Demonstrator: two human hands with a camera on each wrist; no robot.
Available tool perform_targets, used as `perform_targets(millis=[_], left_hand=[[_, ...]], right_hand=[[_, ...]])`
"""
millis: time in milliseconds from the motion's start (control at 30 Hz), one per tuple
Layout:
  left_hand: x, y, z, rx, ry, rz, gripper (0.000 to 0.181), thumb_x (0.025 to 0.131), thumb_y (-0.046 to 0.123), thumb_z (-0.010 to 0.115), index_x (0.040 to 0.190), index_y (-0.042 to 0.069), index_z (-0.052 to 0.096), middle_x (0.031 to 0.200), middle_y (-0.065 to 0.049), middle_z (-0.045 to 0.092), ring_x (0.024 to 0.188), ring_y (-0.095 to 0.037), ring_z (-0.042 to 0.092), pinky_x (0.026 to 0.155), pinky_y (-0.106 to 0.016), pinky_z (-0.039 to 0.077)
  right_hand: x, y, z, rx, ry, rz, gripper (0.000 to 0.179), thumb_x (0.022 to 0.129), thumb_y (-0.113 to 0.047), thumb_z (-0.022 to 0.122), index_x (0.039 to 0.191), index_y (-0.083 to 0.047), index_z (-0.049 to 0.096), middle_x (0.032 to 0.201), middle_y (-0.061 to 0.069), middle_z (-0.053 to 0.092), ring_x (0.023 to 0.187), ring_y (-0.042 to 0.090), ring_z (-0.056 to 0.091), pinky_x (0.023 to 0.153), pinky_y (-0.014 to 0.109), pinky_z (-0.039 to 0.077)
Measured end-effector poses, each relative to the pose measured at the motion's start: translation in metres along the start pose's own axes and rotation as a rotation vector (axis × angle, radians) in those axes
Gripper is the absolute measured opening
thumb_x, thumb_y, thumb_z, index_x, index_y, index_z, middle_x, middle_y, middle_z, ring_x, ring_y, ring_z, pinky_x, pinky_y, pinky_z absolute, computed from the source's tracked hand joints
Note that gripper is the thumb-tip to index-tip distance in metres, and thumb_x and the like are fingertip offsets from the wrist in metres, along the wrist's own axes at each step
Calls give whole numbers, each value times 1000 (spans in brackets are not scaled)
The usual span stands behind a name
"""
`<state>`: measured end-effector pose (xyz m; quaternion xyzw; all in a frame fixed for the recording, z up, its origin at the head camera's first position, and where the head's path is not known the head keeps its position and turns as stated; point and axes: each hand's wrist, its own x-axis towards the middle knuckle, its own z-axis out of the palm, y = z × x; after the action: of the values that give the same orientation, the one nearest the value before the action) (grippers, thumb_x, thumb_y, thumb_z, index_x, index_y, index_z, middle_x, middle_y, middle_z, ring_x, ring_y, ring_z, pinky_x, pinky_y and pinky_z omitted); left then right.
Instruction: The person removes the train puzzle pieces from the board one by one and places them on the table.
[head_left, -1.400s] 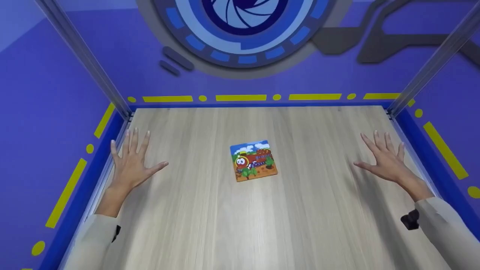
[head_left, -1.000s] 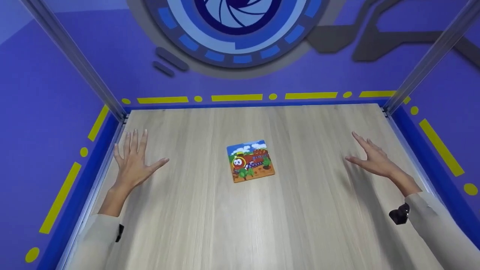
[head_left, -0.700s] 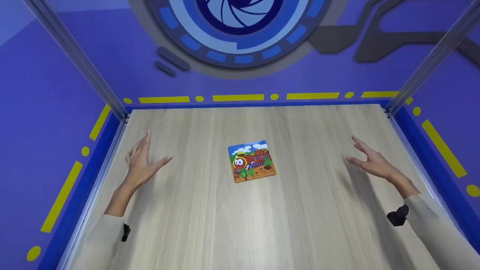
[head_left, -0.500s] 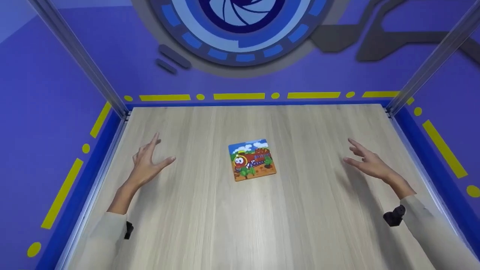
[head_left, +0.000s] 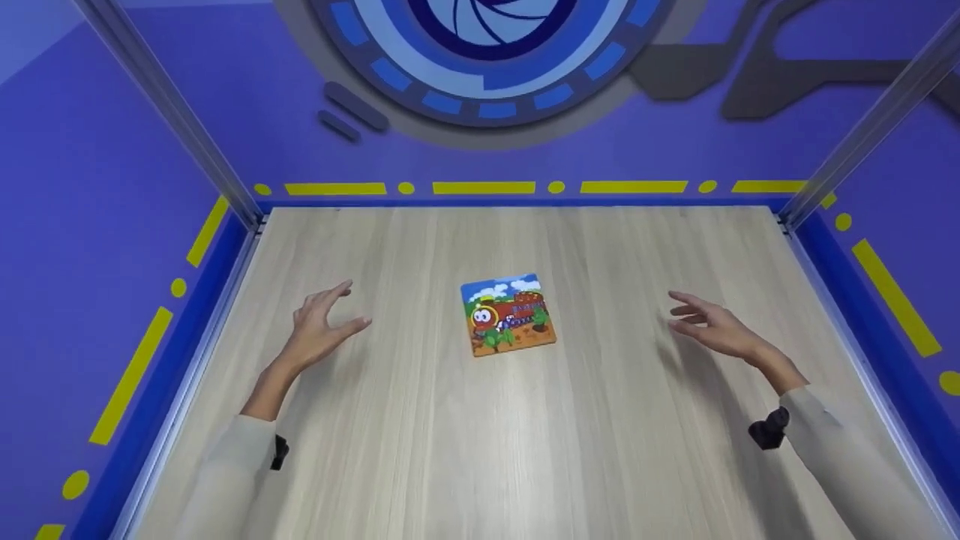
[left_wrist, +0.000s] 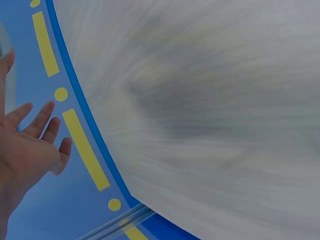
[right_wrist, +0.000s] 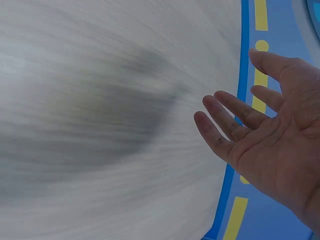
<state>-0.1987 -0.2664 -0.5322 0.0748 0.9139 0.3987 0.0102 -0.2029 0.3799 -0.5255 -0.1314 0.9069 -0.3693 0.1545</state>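
Observation:
A square picture puzzle or card (head_left: pixel 510 315) lies flat near the middle of the wooden table, slightly turned. It shows a red cartoon train with a face, green bushes and a cloudy sky. To its left, my left hand (head_left: pixel 319 330) hovers over the table with bent, relaxed fingers and the thumb apart. On the other side, my right hand (head_left: pixel 712 326) is likewise raised, fingers loosely bent. Neither hand touches anything. Each wrist view shows an unoccupied palm, the left hand (left_wrist: pixel 30 145) at one edge and the right hand (right_wrist: pixel 272 135) at the other.
The pale wood-grain table (head_left: pixel 495 450) is bounded by a blue back wall (head_left: pixel 225 112) with yellow dashes and a round printed emblem. Metal posts (head_left: pixel 172 105) stand at both back corners. Small black devices (head_left: pixel 769 429) sit at the sleeve cuffs.
Both hands have moved inward, nearer the picture square. Their fingers, spread wide before, are now turned inward and more relaxed. The square has stayed in place on the table.

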Motion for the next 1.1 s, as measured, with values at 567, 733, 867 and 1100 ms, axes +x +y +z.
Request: perform_targets(millis=[567, 733, 867, 1100], left_hand=[[7, 11, 60, -91, -115, -21, 77, 92, 36, 74, 156, 11, 41, 152, -17, 49, 147, -37, 33, 120, -61, 16], [8, 15, 80, -75, -139, -30, 75, 91, 38, 75, 154, 12, 46, 152, -17, 50, 144, -36, 36, 118, -61, 19], [11, 22, 98, -63, -163, -33, 73, 89, 42, 76, 152, 14, 49, 153, -19, 46, 145, -37, 33, 116, -62, 17], [16, 37, 128, -35, -168, 9, 71, 90, 39, 75, 150, 10, 50, 150, -20, 50, 142, -38, 36, 113, -60, 22]], right_hand=[[34, -18, 50, 67, -93, -96, 52, 104, -15, 55, 149, 9, 42, 133, 32, 61, 121, 47, 61, 100, 51, 49], [51, -29, 67, 100, -126, -110, 49, 104, -10, 55, 147, 10, 44, 126, 32, 65, 108, 44, 68, 88, 32, 53], [58, -36, 83, 105, -126, -106, 48, 103, -10, 57, 145, 10, 47, 122, 33, 65, 99, 42, 70, 82, 28, 52], [78, -48, 102, 89, -93, -86, 46, 103, -10, 56, 143, 10, 49, 122, 34, 63, 97, 42, 70, 81, 38, 56]])
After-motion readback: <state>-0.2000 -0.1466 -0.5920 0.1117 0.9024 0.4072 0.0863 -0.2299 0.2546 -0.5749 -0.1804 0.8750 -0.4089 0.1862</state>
